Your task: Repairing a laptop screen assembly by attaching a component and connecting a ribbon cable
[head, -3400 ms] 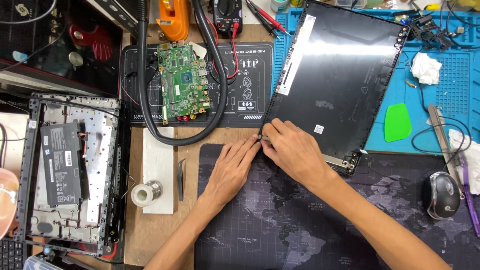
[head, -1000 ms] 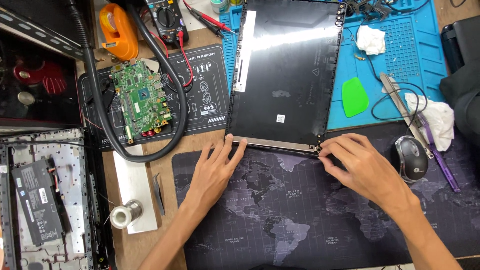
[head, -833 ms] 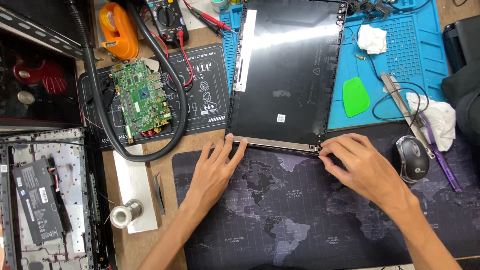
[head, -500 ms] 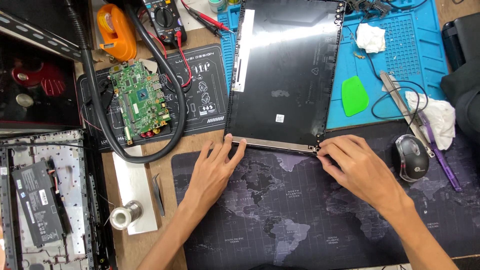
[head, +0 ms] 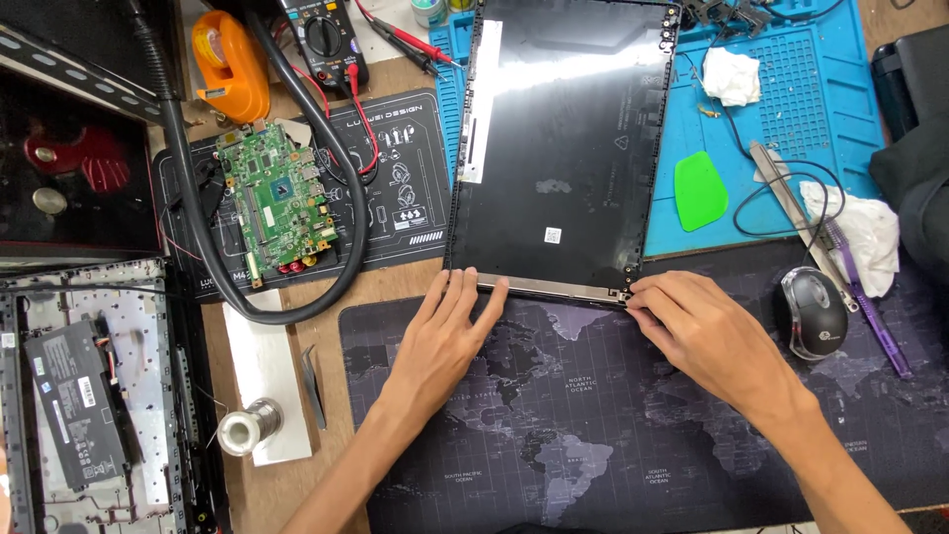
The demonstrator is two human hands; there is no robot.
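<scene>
Lying flat on the desk, the black panel stretched from the far edge down toward the middle, its near edge overlapping the dark map mat that covered the near right part of the desk. The left hand lay open and flat on the mat, fingers spread a little, with its fingertips touching the panel's near edge close to the left corner. The right hand rested on the mat too, fingers bent and drawn together, their tips pressed at the panel's near right corner by a small hinge bracket; whether they pinched anything there could not be told. Under the panel's right side lay a blue mat at the far right of the desk, with a green pick just beside the panel and a crumpled white tissue farther back. A mouse sat on the map mat near the right hand, apart from it. Left of the panel, a green circuit board lay on a black printed mat, ringed by a thick black hose. An orange tape dispenser stood near the far left. A solder spool and tweezers lay near the left forearm, and an opened laptop base occupied the near left corner.
</scene>
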